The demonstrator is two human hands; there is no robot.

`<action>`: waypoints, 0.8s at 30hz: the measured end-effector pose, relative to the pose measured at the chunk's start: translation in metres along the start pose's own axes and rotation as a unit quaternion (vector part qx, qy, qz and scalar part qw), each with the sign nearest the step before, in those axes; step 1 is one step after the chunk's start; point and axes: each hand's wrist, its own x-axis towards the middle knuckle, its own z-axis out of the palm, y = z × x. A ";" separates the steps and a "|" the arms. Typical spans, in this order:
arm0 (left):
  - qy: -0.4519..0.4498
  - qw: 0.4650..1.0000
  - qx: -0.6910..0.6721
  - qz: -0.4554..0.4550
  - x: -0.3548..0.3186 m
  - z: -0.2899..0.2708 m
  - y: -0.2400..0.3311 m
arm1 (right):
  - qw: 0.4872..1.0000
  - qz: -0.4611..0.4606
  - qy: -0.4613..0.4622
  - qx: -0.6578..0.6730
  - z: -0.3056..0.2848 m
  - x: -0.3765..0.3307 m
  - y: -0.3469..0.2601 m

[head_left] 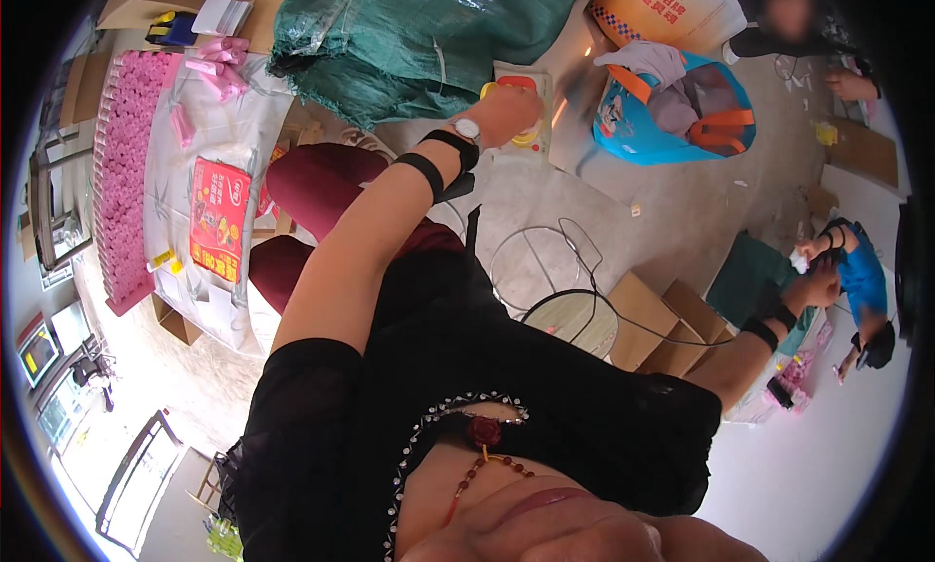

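Note:
My left hand [504, 117], with a watch on its wrist, reaches out ahead near the green woven sack [419, 41]. Its fingers are closed on a clear plastic packet [533, 83] with red and yellow contents; part of the packet is hidden behind the hand. Far to the right, my right hand [816, 287] has its fingers curled. What it holds, if anything, is too small to make out. A dark green cloth or bag [748, 278] lies next to it. Both my forearms carry black straps.
On the left, a cloth-covered table [263, 99] bears a red box [220, 219], pink packets [222, 70] and a tray of pink pieces [131, 163]. A blue bag [623, 129], round stool [575, 323] and cardboard boxes [643, 314] stand around. A person in blue [862, 275] is at right, another person [789, 31] far right.

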 end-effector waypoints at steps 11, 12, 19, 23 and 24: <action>0.115 0.960 -0.249 -0.063 -0.053 -0.007 0.034 | 0.819 -0.018 -0.573 -0.001 0.294 -0.404 -0.191; 0.119 0.959 -0.248 -0.065 -0.057 -0.006 0.038 | 0.802 -0.007 -0.597 -0.020 0.303 -0.422 -0.178; 0.080 0.992 -0.095 0.022 -0.087 -0.008 0.040 | 0.767 -0.138 -0.598 -0.187 0.311 -0.480 -0.160; 0.089 0.989 -0.122 -0.002 -0.096 -0.008 0.037 | 0.767 -0.171 -0.561 -0.258 0.315 -0.496 -0.165; 0.095 0.987 -0.132 -0.006 -0.098 -0.008 0.037 | 0.766 -0.185 -0.551 -0.275 0.315 -0.499 -0.163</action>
